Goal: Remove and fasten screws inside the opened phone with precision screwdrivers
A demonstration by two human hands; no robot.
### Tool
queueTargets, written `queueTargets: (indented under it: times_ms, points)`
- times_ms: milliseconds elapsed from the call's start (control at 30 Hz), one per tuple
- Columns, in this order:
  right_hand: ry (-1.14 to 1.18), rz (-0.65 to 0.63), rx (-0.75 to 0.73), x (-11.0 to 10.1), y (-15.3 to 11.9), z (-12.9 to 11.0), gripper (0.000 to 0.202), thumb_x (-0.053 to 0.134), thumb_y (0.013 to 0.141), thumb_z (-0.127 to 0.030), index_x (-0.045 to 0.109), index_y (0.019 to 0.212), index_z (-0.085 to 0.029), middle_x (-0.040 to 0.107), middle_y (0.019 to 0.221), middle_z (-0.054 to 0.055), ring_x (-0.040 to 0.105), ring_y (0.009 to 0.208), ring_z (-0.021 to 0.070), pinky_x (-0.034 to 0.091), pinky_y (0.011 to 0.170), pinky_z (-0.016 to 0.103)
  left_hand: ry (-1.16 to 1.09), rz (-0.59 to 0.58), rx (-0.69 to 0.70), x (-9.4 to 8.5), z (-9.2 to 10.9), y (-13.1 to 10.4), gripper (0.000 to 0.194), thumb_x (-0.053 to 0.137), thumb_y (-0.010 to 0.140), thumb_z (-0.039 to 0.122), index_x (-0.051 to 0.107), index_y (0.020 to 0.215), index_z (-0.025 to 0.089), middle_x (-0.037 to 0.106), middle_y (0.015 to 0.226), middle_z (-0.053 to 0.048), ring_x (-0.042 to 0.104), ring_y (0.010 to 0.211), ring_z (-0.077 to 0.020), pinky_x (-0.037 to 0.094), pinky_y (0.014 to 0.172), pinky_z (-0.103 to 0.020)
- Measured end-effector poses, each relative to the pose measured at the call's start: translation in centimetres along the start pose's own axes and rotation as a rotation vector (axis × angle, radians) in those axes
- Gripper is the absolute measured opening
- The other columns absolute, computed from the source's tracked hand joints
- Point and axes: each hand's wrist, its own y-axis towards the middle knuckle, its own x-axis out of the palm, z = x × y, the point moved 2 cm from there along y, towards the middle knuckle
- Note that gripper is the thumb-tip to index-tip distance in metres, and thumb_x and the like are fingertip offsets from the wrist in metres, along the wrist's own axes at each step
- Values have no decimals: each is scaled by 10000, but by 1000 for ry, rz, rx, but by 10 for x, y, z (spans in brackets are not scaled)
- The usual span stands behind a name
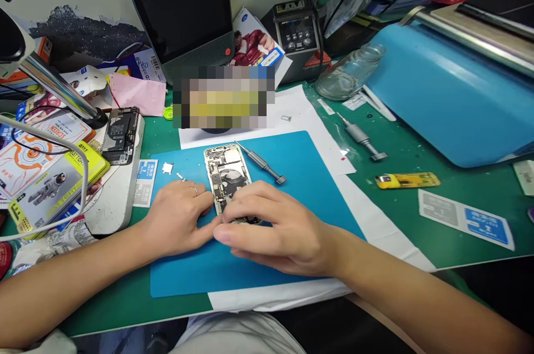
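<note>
Bracing the opened phone (226,176) from both sides, I keep it flat on the blue mat (317,187) so its exposed boards face up where I can see them. My left hand (177,220) lies palm down just beside the phone's left edge, fingers loosely curled against the frame to stop it sliding; it grips nothing outright. My right hand (275,229) covers the phone's lower end, fingers bent over it and thumb pressing in from the near side. Whether something small is pinched under those fingers I cannot tell, since the hand hides that part.

The mat sits on white paper over the green table (417,232), giving small parts a plain ground to show against. Two tiny pale pieces (167,168) lie on the mat just left of the phone, apart from my fingers, likely so they are not knocked. A slim screwdriver (262,163) rests at a slant just beside the phone's upper right corner, in easy reach. A second opened phone (120,134) lies well apart at the left, on a white block.
</note>
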Motion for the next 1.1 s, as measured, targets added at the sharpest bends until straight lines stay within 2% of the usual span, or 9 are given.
queueTargets:
  times_ms: [100, 167, 367, 533, 633, 767, 933, 1100]
  points:
    - [69, 11, -29, -2, 1, 0, 301, 488, 981, -53, 568, 1269, -90, 735, 1079, 138, 648, 1024, 177, 570, 916, 345, 1, -3, 8, 1, 0, 0, 414, 410, 1018, 425, 509, 679, 208, 546, 645, -8, 485, 590, -174, 298, 575, -337]
    - [88, 9, -35, -3, 1, -1, 315, 459, 986, -28, 562, 1280, -74, 749, 1035, 133, 661, 987, 162, 570, 915, 336, -5, -10, 8, 1, 0, 0, 413, 408, 1018, 423, 501, 677, 209, 547, 646, -10, 487, 592, -175, 297, 576, -335]
    - [72, -5, 3, -5, 1, -3, 277, 471, 1009, -82, 609, 1248, -106, 752, 976, 111, 640, 900, 169, 563, 796, 333, -4, -13, 2, -1, 0, 1, 401, 412, 1009, 404, 501, 671, 208, 549, 641, -9, 473, 578, -171, 290, 562, -332]
    - [-5, -2, 8, -4, 1, -5, 246, 513, 1010, -126, 625, 1224, -175, 750, 936, 76, 619, 830, 168, 533, 727, 327, -4, -4, -1, -1, 0, 0, 389, 432, 998, 391, 504, 662, 209, 544, 632, -8, 485, 583, -174, 286, 558, -337]
    - [-62, 31, -5, -3, 1, -3, 266, 559, 992, -149, 590, 1256, -147, 748, 960, 94, 670, 889, 179, 573, 763, 347, -6, -8, 1, 0, 1, 0, 382, 444, 998, 405, 522, 680, 207, 555, 643, -8, 499, 589, -174, 304, 571, -334]
    - [-66, 56, -26, -2, -1, 0, 384, 532, 944, -61, 527, 1325, -113, 753, 1071, 118, 684, 1013, 192, 607, 853, 372, -10, 0, -6, 1, 0, 0, 367, 466, 996, 403, 528, 693, 206, 555, 642, -5, 509, 595, -172, 312, 581, -326]
    - [-131, 42, -14, 0, -2, 2, 299, 593, 950, -121, 568, 1243, -176, 710, 875, 62, 641, 813, 168, 596, 752, 344, -1, -8, 2, 2, -1, 0, 392, 425, 1003, 413, 493, 674, 211, 545, 637, -8, 496, 585, -171, 295, 572, -326]
    - [-48, 24, -57, 0, -1, 0, 310, 504, 983, -115, 536, 1291, -130, 739, 1032, 112, 661, 1006, 195, 597, 832, 360, -2, -3, 5, 2, -1, -1, 376, 420, 1006, 397, 501, 689, 211, 550, 645, -5, 496, 589, -171, 302, 580, -328]
